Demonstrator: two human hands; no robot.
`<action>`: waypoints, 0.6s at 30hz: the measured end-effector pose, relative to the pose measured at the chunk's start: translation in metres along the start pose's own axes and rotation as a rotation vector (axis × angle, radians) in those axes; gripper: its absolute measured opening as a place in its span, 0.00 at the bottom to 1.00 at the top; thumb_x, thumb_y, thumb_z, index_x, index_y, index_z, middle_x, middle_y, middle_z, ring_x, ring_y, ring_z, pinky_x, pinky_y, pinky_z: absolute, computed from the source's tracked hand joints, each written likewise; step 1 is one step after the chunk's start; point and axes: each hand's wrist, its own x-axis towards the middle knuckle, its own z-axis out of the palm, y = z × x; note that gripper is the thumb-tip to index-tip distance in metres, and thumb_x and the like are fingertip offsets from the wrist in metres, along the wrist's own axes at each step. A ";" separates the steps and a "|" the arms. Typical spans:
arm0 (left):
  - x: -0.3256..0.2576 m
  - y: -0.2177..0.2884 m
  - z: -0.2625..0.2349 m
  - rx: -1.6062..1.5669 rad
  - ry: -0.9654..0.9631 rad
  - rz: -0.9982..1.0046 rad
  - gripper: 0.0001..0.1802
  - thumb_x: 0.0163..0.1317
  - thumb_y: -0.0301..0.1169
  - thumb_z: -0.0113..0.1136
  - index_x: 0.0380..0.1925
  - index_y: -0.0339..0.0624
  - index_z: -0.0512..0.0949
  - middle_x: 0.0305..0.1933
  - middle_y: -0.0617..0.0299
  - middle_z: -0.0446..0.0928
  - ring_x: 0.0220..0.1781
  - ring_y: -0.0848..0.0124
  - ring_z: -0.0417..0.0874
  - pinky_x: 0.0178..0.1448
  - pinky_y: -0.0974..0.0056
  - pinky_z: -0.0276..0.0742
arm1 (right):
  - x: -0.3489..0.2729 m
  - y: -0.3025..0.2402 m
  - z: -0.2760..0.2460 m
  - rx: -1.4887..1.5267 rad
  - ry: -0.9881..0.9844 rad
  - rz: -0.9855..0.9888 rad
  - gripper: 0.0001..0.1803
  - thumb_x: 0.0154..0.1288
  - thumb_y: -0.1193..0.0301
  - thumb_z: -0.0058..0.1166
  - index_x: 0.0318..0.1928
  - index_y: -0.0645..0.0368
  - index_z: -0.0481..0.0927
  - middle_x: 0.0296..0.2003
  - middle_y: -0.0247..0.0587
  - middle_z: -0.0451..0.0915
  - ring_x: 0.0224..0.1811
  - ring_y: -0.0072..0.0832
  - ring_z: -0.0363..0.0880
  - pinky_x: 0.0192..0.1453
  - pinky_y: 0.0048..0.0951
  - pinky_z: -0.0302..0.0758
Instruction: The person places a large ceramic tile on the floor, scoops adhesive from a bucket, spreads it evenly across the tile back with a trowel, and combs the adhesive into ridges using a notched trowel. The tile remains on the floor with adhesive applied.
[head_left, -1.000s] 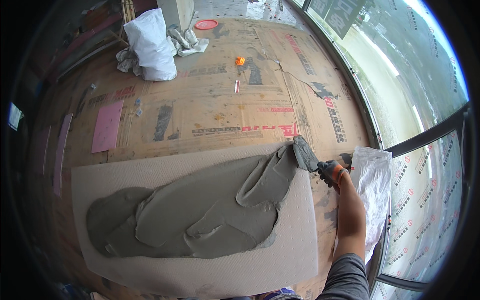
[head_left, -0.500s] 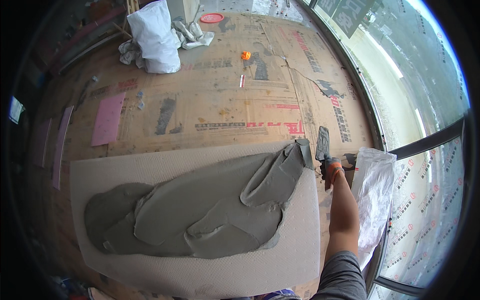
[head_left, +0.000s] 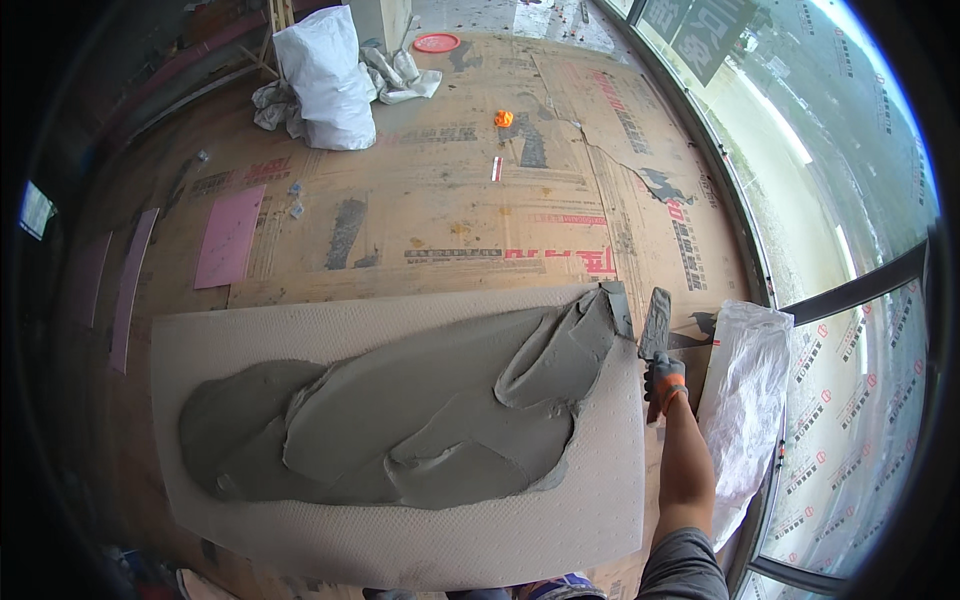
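My right hand [head_left: 664,380], in a grey glove with an orange cuff, is closed round the handle of a trowel [head_left: 656,318]. The trowel's blade points away from me and is coated with grey mortar. It is held just off the right edge of a large pale slab [head_left: 420,548] with a dimpled surface. A thick, uneven layer of wet grey mortar [head_left: 370,420] covers much of the slab, with ridges and swirls in it. At the far right corner the mortar [head_left: 615,305] reaches the slab's edge. My left hand is outside the picture.
Printed brown cardboard [head_left: 400,215] covers the floor. A white plastic sheet [head_left: 745,410] lies by the window wall [head_left: 840,440] on my right. Pink boards [head_left: 228,238] lie at left. Farther off are a white sack [head_left: 325,85], a red round lid [head_left: 437,43] and an orange crumpled thing [head_left: 503,118].
My right hand and the trowel have come slightly nearer to me, and the glove shows more fully. The whole view has shifted a little. The mortar looks the same.
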 end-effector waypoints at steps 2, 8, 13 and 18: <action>-0.017 -0.014 -0.005 -0.055 0.044 -0.106 0.09 0.65 0.37 0.56 0.33 0.45 0.81 0.38 0.51 0.82 0.41 0.53 0.83 0.46 0.51 0.78 | -0.035 0.003 0.022 0.015 -0.158 -0.056 0.14 0.69 0.56 0.47 0.38 0.53 0.75 0.23 0.37 0.73 0.16 0.28 0.69 0.17 0.37 0.69; -0.024 0.075 -0.020 0.458 -0.064 0.123 0.22 0.71 0.44 0.58 0.53 0.36 0.80 0.52 0.52 0.84 0.49 0.62 0.86 0.55 0.60 0.80 | -0.077 0.046 0.077 -0.069 -0.276 -0.056 0.16 0.70 0.54 0.43 0.32 0.50 0.73 0.21 0.33 0.69 0.14 0.29 0.64 0.17 0.37 0.66; -0.013 0.062 -0.022 0.193 -0.031 0.087 0.22 0.71 0.48 0.56 0.51 0.41 0.81 0.48 0.52 0.85 0.47 0.60 0.86 0.53 0.59 0.78 | -0.186 0.090 0.223 0.033 -0.453 0.181 0.17 0.70 0.54 0.41 0.28 0.48 0.69 0.18 0.32 0.65 0.12 0.29 0.62 0.15 0.39 0.65; -0.004 0.142 -0.090 0.022 0.096 0.374 0.19 0.72 0.41 0.55 0.55 0.40 0.79 0.51 0.49 0.84 0.54 0.62 0.85 0.58 0.62 0.77 | -0.304 0.104 0.348 -0.058 -0.550 0.104 0.16 0.71 0.55 0.43 0.33 0.53 0.72 0.20 0.34 0.68 0.13 0.30 0.65 0.16 0.39 0.67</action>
